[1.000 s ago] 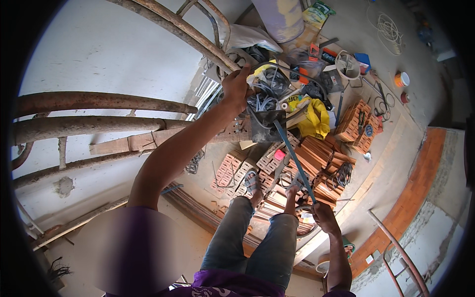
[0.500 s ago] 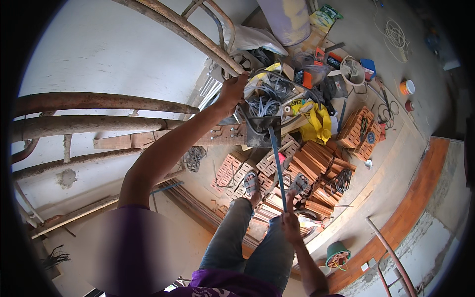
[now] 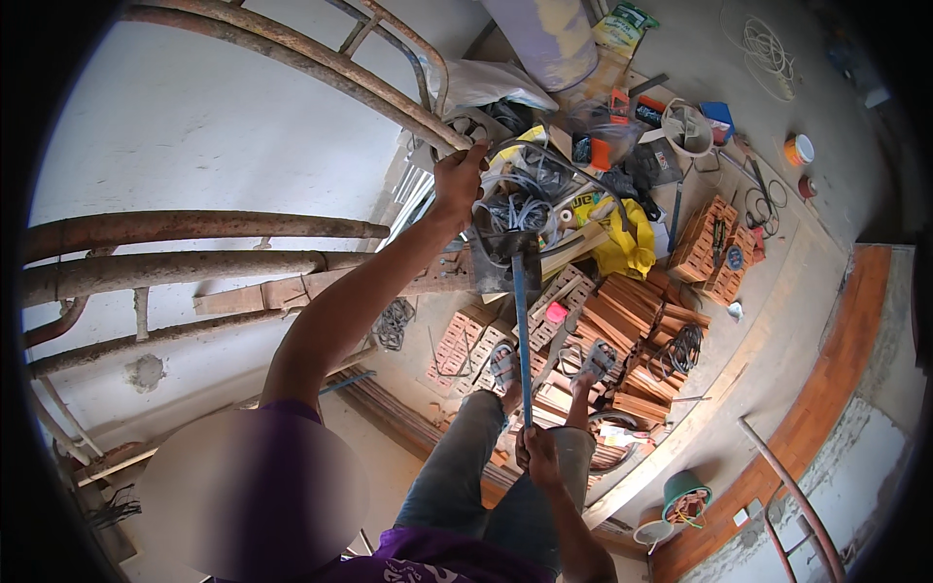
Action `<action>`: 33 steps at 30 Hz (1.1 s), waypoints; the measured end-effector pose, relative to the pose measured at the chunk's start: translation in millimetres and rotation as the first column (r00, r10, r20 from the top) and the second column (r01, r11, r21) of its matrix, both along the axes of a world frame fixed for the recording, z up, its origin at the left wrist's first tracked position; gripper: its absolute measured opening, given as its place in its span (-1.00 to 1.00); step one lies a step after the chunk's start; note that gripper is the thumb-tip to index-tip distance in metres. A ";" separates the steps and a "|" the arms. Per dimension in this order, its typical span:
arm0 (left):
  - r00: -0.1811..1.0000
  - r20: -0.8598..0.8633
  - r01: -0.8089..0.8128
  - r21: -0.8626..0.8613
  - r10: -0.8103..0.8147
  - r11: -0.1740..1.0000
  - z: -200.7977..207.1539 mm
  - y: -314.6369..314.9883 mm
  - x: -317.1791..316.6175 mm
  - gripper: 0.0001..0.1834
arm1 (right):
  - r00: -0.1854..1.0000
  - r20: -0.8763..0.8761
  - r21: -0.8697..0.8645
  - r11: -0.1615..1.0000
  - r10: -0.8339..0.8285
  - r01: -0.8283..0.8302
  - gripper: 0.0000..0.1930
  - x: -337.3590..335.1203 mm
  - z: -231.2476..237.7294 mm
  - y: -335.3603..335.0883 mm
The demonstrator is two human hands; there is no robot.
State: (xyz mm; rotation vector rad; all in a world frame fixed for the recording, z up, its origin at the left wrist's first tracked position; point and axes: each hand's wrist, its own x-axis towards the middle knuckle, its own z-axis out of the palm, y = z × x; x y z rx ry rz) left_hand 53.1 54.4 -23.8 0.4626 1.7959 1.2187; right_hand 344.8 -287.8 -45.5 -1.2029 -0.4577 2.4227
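My right hand is closed round the lower end of a long blue metal bar, in front of my knees. The bar's far end meets a dark metal plate fixed on the end of a wooden beam. My left arm reaches forward over the beam. Beyond the plate, my left hand is closed, close to the end of a rusty scaffold pipe; what its fingers grip is hard to make out.
Rusty scaffold pipes run along the white wall at left. Hollow red bricks and stacked clay pieces lie round my feet. Past them are a yellow bag, cables and a white bucket. A green bucket stands at right.
My right hand has swung the lower end of the blue bar to the left. My left hand stays in nearly the same place. The whole view has shifted slightly.
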 end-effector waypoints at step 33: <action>0.858 -0.396 0.410 0.145 -0.326 0.901 -0.1 -18.3 -43.4 -0.46 | 0.906 0.368 0.440 0.820 0.207 -0.366 -0.44 86.9 4.8 87.9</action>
